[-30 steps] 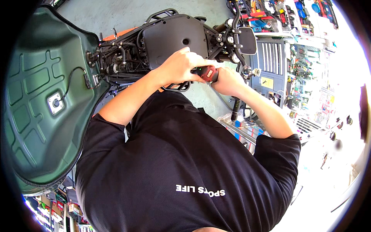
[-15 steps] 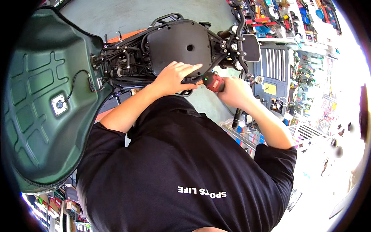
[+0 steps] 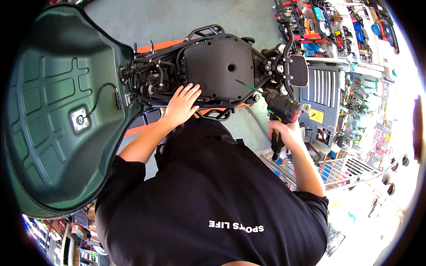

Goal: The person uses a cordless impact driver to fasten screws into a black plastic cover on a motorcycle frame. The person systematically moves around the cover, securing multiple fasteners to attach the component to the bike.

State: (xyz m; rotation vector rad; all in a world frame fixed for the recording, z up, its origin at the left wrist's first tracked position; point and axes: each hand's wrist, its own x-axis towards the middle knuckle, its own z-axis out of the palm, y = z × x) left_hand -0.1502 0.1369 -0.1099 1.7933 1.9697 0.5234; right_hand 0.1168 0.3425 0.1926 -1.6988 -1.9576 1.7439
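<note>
A black motorcycle cover plate (image 3: 211, 60) with a round hole and screws along its rim lies on the bike frame in front of me. My left hand (image 3: 181, 106) rests flat with fingers spread at the plate's near left edge, holding nothing. To the right, my right hand (image 3: 287, 134) is wrapped round the grip of a cordless drill (image 3: 280, 106) in black and red. Out of its chuck, a long thin bit (image 3: 248, 86), partly green, points left over the plate's right part. Whether its tip touches the plate I cannot tell.
A large green moulded shell (image 3: 44, 111) with a cable and connector stands tilted at the left. Handlebars (image 3: 288, 44) and a flat dark headlight plate (image 3: 298, 71) lie beyond the drill. A dark tool cabinet (image 3: 319, 84), a wire rack (image 3: 341, 170) and crowded shelves line the right.
My right hand has drawn the drill back to the right, away from the plate's near edge, so its bit now shows. My left hand has moved left and nearer, fingers spread.
</note>
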